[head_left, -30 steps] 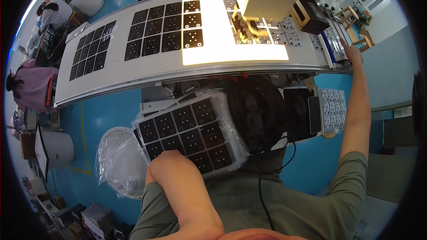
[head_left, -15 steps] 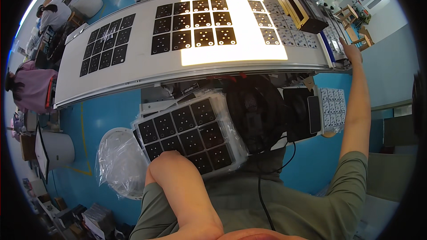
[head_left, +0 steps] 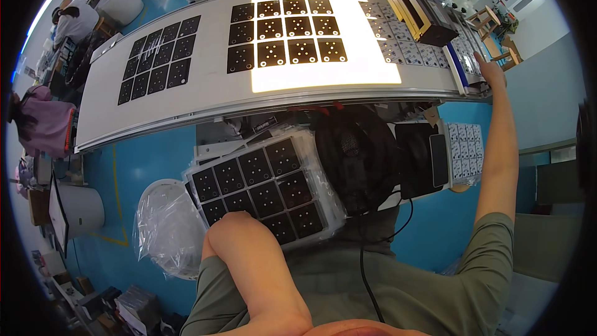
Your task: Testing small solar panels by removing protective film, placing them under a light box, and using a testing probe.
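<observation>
My right hand [head_left: 494, 76] is at the right end of the conveyor belt [head_left: 211, 96], beside the sheets past the blue strip. One finger stretches along the belt's end; the others are partly hidden. My left arm is bent, its elbow over a stack of black card sheets [head_left: 267, 199] in clear plastic; the left hand is out of the picture. On the belt lie a black card sheet [head_left: 158, 59] at the left and another black card sheet [head_left: 286, 31] partly on the brightly lit patch. Pale patterned sheets [head_left: 410, 50] lie farther right, partly under a dark beam.
A dark beam [head_left: 410, 6] crosses above the belt. Below the belt are a black bag [head_left: 354, 155], a phone [head_left: 439, 160] and a stack of pale sheets [head_left: 465, 149]. A plastic-lined bin [head_left: 168, 227] stands at the left. People [head_left: 46, 121] sit at the far left.
The sheets on the belt have shifted to the right, and the one at the lit patch's right edge now shows pale. My right hand and left arm stay put.
</observation>
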Tool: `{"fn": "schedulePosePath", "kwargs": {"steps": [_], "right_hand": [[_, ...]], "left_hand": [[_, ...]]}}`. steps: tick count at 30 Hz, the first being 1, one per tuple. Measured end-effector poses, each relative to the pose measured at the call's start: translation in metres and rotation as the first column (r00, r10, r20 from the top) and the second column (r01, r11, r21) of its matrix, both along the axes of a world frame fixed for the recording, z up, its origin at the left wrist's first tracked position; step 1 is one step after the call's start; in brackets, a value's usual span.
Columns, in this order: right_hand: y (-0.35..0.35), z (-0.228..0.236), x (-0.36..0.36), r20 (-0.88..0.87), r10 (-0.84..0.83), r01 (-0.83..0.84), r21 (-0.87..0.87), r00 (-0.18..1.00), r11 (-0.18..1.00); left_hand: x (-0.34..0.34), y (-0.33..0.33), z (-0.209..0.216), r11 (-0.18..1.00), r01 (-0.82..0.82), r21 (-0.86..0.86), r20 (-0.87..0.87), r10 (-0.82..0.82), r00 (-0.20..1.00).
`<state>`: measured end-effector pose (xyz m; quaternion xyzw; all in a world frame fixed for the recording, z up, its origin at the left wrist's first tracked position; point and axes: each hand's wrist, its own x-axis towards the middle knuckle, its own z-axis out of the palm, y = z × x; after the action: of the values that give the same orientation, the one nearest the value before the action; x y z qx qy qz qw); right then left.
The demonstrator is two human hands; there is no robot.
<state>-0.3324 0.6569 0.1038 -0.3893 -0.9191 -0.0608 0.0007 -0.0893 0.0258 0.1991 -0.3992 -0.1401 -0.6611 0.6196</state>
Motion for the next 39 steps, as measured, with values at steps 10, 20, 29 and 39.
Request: {"fn": "schedulePosePath", "kwargs": {"steps": [10,20,29,39], "right_hand": [[-0.001,-0.019,-0.027,0.043,0.086,-0.079,-0.14,0.995,0.987],[0.143,-0.038,-0.043,-0.095,0.218,-0.211,0.077,0.971,0.974],[0.152,-0.025,-0.036,0.065,-0.018,0.009,0.147,0.998,0.989],[0.091,0.005,-0.016,0.084,-0.118,0.129,-0.134,0.989,0.983]], "left_hand": [[-0.002,0.012,0.001,0.999,-0.031,-0.007,-0.014,0.031,0.999],[-0.01,0.015,-0.01,1.0,0.005,0.022,-0.004,-0.005,1.0],[-0.025,0.028,-0.017,0.994,-0.028,0.109,0.002,0.027,1.0],[-0.032,0.038,-0.013,0.995,0.007,0.097,0.018,-0.009,1.0]]}}
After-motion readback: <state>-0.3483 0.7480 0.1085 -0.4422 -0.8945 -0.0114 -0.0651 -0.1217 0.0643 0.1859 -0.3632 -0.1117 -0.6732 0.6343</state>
